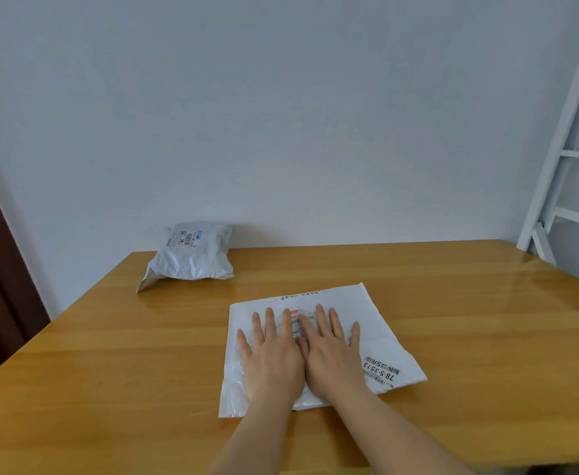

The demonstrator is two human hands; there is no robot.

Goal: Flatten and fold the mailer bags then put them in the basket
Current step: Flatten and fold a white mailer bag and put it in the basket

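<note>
Head view, lower centre: left hand (270,351) and right hand (332,351) spread flat, pressing white mailer bag (389,341) onto counter (109,389); thin, limp, probably slippery film, best pinched at corners.

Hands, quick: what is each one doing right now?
Left hand: open, fingers straight, pressing flat on the white mailer bag.
Right hand: open, pressing flat on the same bag.

Soft, even daylight fills the scene, with a pale glare sheen on the right side of the bench (538,303). Shadows are faint. Wide-angle distortion bends the edges, and detail is slightly soft throughout.
</note>
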